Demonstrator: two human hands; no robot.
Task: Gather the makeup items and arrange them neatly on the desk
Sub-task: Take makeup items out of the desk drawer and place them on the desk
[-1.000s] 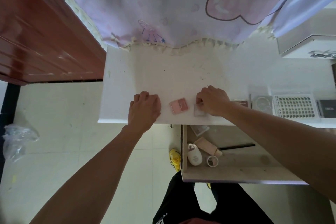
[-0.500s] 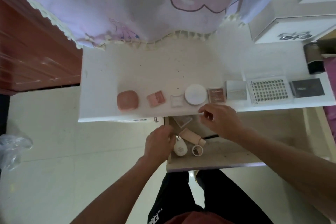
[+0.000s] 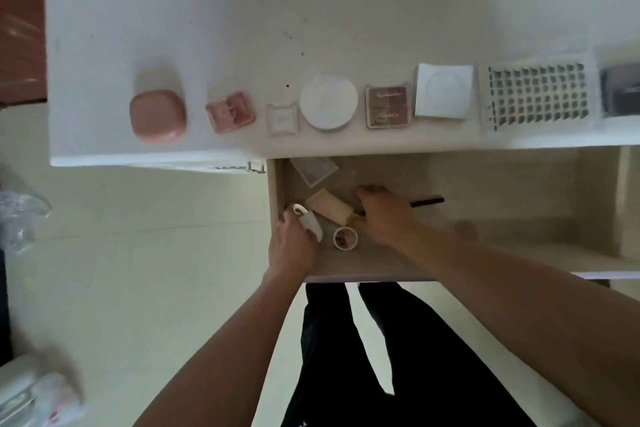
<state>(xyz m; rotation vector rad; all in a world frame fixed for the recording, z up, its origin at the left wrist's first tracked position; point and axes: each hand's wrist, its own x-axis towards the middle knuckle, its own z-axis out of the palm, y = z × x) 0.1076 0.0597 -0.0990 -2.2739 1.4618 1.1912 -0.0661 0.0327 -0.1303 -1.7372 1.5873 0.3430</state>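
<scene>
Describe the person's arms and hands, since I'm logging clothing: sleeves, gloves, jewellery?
Both arms are bare up to the frame edge, no sleeves in view. The left hand and right hand wear no gloves; no watch or bracelet shows.

A white desk [image 3: 173, 17] fills the upper half of the frame, its light wooden drawer [image 3: 519, 191] pulled open at centre right. Pale tiled floor [image 3: 156, 270] lies lower left, a reddish-brown wooden panel [image 3: 20, 45] upper left, the light soft and even
</scene>
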